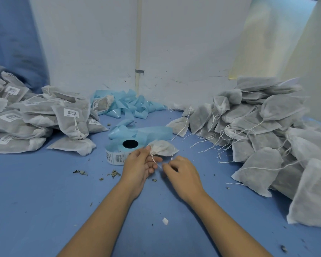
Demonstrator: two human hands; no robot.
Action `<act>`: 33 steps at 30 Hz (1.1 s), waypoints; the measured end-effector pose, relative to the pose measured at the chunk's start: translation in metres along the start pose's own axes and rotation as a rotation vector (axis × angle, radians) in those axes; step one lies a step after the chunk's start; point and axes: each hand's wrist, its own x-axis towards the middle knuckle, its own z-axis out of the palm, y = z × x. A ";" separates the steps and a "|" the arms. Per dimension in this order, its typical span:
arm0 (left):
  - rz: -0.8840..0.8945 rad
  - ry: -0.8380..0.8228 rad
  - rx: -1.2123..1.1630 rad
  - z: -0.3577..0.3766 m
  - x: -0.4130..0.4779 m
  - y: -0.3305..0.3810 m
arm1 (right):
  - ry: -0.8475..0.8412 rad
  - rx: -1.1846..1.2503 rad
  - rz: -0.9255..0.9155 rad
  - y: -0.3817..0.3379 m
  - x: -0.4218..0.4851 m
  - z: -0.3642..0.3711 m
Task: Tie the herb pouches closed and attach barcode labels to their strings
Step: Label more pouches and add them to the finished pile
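Here, your left hand (140, 164) pinches the gathered neck of a small white herb pouch (164, 147), held just in front of the barcode label roll (119, 153) on the blue table (44, 191). Your right hand (182, 173), fingers curled, pinches the pouch's white string (157, 163) between the two hands. Labelled pouches (35, 115) pile up on your left; unlabelled pouches (267, 130) with loose strings pile up on your right. Crumpled blue backing tape (126, 106) lies behind the roll.

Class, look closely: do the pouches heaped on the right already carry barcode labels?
No: the right-hand pouches show only loose strings, while the left pile bears white labels.
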 end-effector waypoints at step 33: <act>0.112 -0.243 0.579 0.018 -0.010 -0.009 | 0.031 1.178 0.395 0.011 0.010 -0.017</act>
